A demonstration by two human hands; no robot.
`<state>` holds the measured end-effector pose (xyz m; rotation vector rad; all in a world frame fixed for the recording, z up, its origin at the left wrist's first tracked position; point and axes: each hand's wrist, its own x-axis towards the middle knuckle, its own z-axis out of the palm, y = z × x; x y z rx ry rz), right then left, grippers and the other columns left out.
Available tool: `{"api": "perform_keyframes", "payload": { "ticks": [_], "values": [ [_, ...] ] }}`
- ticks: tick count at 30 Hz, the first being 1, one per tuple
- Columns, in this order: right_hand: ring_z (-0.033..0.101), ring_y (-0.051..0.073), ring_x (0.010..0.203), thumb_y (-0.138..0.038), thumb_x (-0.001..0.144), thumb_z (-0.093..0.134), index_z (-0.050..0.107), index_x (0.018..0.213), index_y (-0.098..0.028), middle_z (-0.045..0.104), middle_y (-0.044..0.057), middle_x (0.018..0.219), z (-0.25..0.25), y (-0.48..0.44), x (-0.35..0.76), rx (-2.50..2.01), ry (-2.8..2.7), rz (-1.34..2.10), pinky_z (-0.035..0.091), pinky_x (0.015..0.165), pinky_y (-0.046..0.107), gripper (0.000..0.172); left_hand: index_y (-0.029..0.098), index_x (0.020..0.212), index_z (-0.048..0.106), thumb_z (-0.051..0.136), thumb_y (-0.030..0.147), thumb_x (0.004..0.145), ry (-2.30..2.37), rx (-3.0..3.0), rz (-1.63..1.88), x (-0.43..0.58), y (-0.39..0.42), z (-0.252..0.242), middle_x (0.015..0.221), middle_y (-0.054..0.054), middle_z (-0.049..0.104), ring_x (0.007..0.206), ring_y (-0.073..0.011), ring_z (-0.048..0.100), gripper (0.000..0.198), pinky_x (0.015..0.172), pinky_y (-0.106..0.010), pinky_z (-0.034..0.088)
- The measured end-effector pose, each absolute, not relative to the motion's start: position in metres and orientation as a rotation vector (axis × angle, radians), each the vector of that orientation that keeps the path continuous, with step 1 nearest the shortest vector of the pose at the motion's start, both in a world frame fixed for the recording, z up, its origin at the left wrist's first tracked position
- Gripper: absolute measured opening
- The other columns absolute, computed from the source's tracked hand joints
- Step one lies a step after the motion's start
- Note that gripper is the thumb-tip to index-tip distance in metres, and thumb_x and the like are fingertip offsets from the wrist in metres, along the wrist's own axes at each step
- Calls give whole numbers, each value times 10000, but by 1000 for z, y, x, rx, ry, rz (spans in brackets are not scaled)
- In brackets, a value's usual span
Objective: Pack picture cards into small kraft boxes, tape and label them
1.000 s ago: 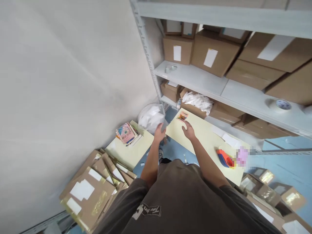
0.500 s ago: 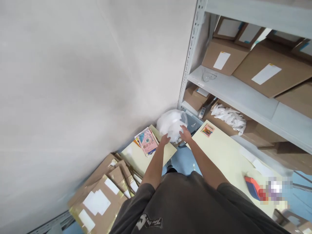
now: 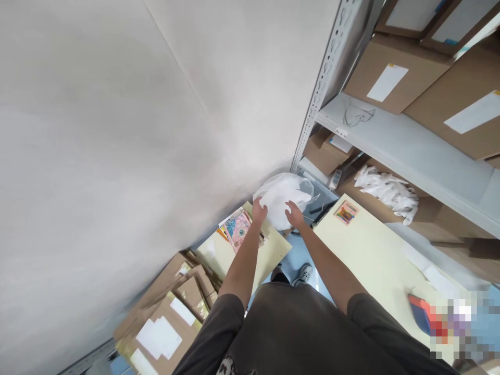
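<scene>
A white, crumpled plastic bag (image 3: pixel 279 195) bulges beside the wall, between two pale yellow tabletops. At its left edge is my left hand (image 3: pixel 259 210), fingers curved against the plastic. My right hand (image 3: pixel 294 214) touches the bag's front right side, its thumb and fingers apart. Colorful printed booklets (image 3: pixel 236 229) lie on the left tabletop (image 3: pixel 279 249), partly covered by my left forearm. A small colorful card (image 3: pixel 346 212) rests on the right tabletop (image 3: pixel 367 250).
Metal shelving (image 3: pixel 414 148) with cardboard boxes (image 3: pixel 396 73) and a heap of white strips (image 3: pixel 386 191) stands at the right. Flattened cartons (image 3: pixel 191 291) are stacked at lower left. A red and blue object (image 3: pixel 421 314) lies on the right tabletop.
The view has shifted slightly. My left hand has moved up to the bag's left side, and the bag has changed shape. A shoe now shows more fully on the floor.
</scene>
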<state>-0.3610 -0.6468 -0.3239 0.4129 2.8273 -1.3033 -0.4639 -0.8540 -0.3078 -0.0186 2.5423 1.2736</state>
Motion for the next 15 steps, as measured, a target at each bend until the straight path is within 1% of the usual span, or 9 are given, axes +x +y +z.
{"api": "perform_keyframes", "payload": {
  "ticks": [1,3,5,7,9,10,12,14,15],
  "values": [
    [496,290,1526,-352,974,523,669,1438,-205,636,136,1536,-328,-650,-369,410,2829,-1321,395,1289,530,508,156,1401,652,662,210,894,2544,21,1233,-462,-850,-312,1487,-201,636,1403,-327,602,509,1243,-496,421],
    [496,288,1521,-317,957,531,673,1434,-203,654,131,1513,-338,-657,-382,405,2822,-1341,388,1295,534,511,156,1271,719,694,260,902,2531,137,1149,-462,-841,-321,1431,-221,663,1391,-363,606,384,1234,-535,423],
    [493,292,1521,-280,937,535,678,1434,-204,657,126,1512,-351,-661,-389,403,2802,-1331,383,1299,541,522,153,1210,752,740,311,887,2501,241,1046,-468,-831,-334,1397,-240,679,1419,-395,577,360,1241,-551,407],
    [487,299,1527,-254,923,538,687,1427,-203,642,124,1533,-364,-664,-391,407,2771,-1301,384,1300,541,528,164,1178,775,759,314,869,2459,283,936,-476,-823,-348,1283,-219,739,1377,-392,612,344,1232,-537,417],
    [484,306,1531,-242,913,549,701,1409,-198,627,127,1550,-376,-664,-389,414,2740,-1277,383,1300,537,520,176,1133,792,750,264,857,2419,286,870,-483,-817,-362,1140,-183,784,1296,-366,669,292,1200,-511,450],
    [486,310,1530,-241,909,557,708,1397,-196,630,131,1546,-381,-663,-388,415,2727,-1274,381,1301,538,513,174,1114,795,739,231,852,2408,281,862,-484,-816,-367,1100,-177,791,1270,-357,685,273,1181,-506,465],
    [500,316,1521,-256,907,575,720,1369,-201,663,134,1503,-387,-661,-386,416,2705,-1289,374,1301,549,487,154,1099,796,707,170,850,2404,273,876,-485,-815,-373,1110,-192,790,1274,-358,684,265,1171,-515,471],
    [524,321,1499,-299,912,597,733,1330,-213,702,136,1443,-389,-660,-386,430,2675,-1324,375,1295,558,447,143,1106,800,660,126,866,2414,283,904,-481,-818,-370,1190,-200,782,1306,-352,668,278,1199,-523,450],
    [544,321,1479,-328,915,608,738,1307,-222,714,135,1422,-388,-660,-387,455,2650,-1352,388,1283,554,427,151,1102,806,640,112,876,2419,295,916,-478,-821,-366,1224,-187,781,1308,-337,669,284,1212,-511,445]
  ]
}}
